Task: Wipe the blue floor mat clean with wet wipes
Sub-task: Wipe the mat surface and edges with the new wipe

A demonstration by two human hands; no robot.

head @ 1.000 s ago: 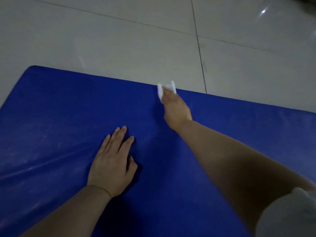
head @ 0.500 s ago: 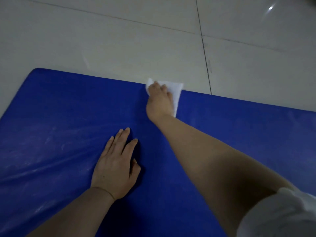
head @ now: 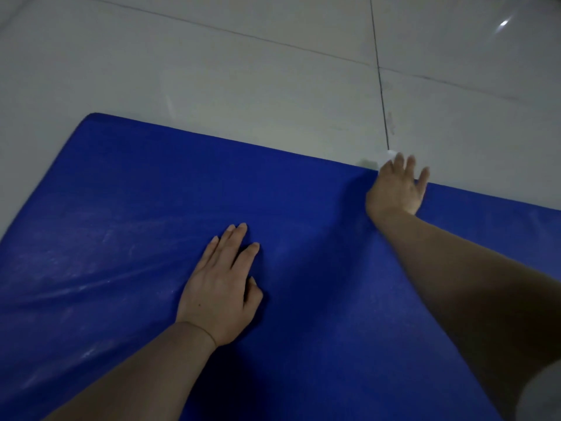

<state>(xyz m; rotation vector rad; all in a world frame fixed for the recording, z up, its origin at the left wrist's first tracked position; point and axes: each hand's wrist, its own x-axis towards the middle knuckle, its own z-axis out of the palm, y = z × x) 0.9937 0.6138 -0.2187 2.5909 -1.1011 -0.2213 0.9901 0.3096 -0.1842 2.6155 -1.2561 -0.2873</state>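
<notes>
The right hand (head: 394,192) lies with fingers straight and spread, pressing a white wipe (head: 368,163) flat at the mat's far edge; only scraps of the wipe show. The left hand (head: 220,290) rests flat, fingers straight, mid-mat (head: 136,192). The mat lies on a tiled floor (head: 243,71).

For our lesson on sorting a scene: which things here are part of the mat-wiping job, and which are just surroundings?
Part of the job:
mat
wipe, mostly hidden under the right hand
left hand, flat on the mat

Just there:
tiled floor
pale sleeve
</notes>
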